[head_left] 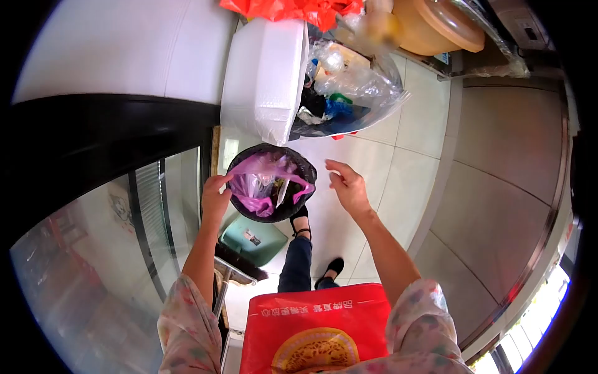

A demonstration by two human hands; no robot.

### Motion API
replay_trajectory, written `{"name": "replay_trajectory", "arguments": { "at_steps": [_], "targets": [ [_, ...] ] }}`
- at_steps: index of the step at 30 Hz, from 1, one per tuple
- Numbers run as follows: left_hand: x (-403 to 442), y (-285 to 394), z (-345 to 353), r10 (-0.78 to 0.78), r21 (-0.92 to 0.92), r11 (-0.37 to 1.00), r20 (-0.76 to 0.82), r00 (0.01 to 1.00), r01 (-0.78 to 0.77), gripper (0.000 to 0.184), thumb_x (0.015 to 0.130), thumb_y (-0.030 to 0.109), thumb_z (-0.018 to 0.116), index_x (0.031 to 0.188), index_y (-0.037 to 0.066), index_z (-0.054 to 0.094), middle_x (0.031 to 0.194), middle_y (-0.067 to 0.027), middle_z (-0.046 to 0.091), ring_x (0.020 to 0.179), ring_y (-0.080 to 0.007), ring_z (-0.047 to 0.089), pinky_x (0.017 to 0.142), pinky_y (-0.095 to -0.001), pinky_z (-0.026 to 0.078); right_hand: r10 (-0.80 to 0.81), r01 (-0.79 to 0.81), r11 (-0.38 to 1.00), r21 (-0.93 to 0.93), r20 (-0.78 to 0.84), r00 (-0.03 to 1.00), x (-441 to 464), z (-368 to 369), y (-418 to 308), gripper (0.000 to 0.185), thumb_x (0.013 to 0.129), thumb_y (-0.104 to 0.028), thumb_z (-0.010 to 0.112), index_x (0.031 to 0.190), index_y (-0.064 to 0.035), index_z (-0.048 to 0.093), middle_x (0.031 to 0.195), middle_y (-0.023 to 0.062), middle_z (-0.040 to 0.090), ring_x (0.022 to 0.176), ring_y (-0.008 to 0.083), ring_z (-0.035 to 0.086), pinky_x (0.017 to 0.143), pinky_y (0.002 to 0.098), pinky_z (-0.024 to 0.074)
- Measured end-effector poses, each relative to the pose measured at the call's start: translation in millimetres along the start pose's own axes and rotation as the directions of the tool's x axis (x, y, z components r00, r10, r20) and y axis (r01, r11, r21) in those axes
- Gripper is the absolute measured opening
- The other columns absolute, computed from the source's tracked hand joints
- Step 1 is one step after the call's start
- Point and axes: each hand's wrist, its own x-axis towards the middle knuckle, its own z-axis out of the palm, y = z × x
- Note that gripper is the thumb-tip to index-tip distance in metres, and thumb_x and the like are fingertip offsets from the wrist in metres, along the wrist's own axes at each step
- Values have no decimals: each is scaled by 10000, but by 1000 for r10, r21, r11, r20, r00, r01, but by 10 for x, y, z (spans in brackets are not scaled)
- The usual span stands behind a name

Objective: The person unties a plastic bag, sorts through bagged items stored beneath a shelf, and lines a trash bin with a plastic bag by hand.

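Observation:
A round bin [261, 218] lined with a black bag stands on the floor in front of me. Inside it lie a purple plastic bag [265, 165] and mixed rubbish, including clear plastic and white pieces. My left hand [215, 196] is at the bin's left rim, thumb and fingers pinched on the edge of the purple bag. To the right of the bin, my right hand [349, 190] is held in the air, apart from the rim. Its fingers are bent and separated, with nothing between them.
Beyond the bin stand a white box-like package [261, 81] and a large clear bag [380, 87] of rubbish. A green dustpan [249, 240] sits near my foot. Further back are a red plastic bag [293, 9] and a peach basin [430, 28]. I wear a red apron [317, 311].

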Motion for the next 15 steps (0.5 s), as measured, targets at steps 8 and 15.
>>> {"name": "replay_trajectory", "arguments": {
  "at_steps": [8,15],
  "targets": [
    [-1212,295,65,-466,-561,760,-116,877,330,320,729,-1,562,1032,95,606,818,12,589,649,-80,532,509,-203,422,176,-152,920,-360,35,984,-1762,-635,250,239,789,-146,583,1021,-102,618,883,145,631,800,315,610,705,380,491],
    [-2661,1899,-68,-584,-716,538,64,809,445,256,729,64,610,974,138,602,1016,-19,586,884,-153,546,682,-301,444,185,-193,945,-266,-54,981,-3778,-1641,330,298,813,-183,582,1103,-114,586,1022,129,622,907,273,615,803,349,493]
  ]
}}
